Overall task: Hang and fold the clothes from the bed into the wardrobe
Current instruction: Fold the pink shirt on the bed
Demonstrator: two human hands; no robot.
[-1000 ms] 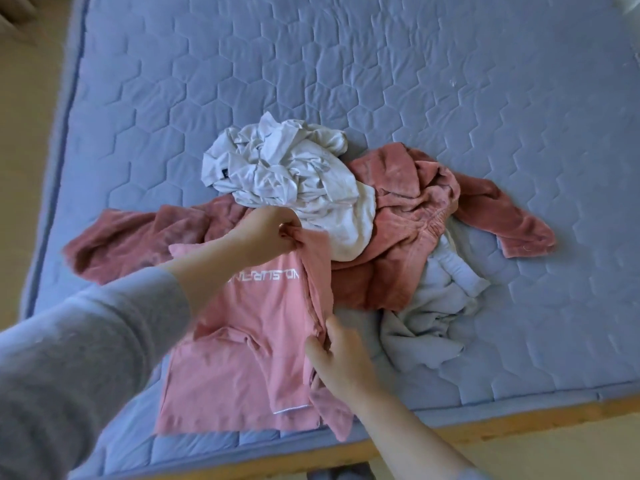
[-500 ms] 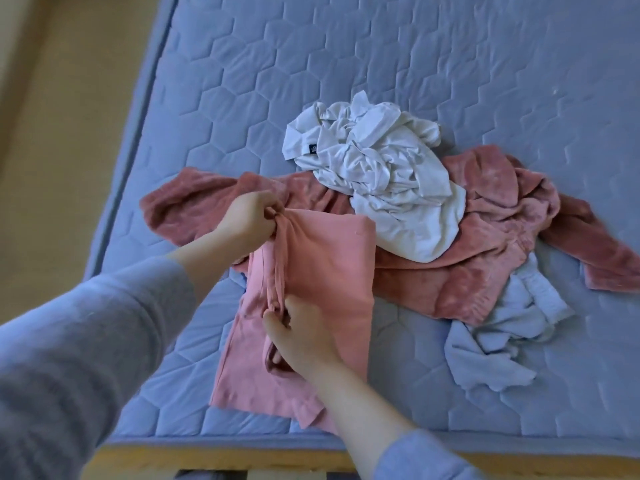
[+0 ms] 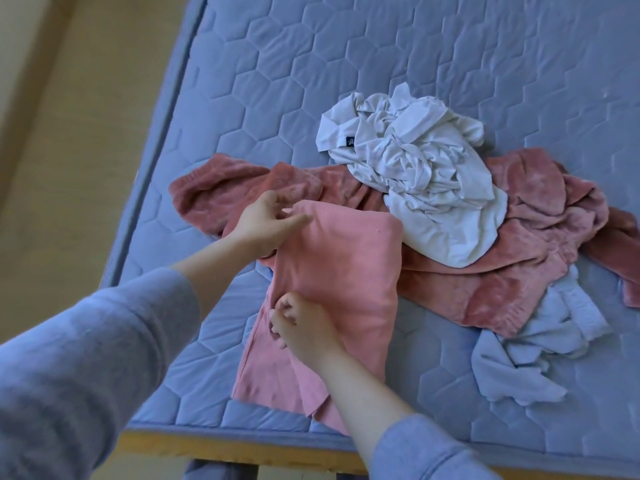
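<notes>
The pink T-shirt (image 3: 346,271) lies on the blue quilted mattress (image 3: 311,71), near its front edge, with one side folded over so the top layer is plain. Its lower hem reaches the mattress border above the wooden bed frame (image 3: 225,448).

The shirt's far edge overlaps a dark pink velour garment (image 3: 512,271), which is spread widthwise across the mattress. A crumpled white garment (image 3: 426,174) sits on top of the velour piece and touches the shirt's far right corner. A pale blue garment (image 3: 526,355) lies to the right, partly under the velour hem and apart from the shirt.

Left hand (image 3: 265,225): fingers loosely spread, thumb laid along the shirt's far left corner, nothing gripped. Right hand (image 3: 304,329): fingers curled over the shirt's left folded edge; whether they pinch the fabric cannot be determined
</notes>
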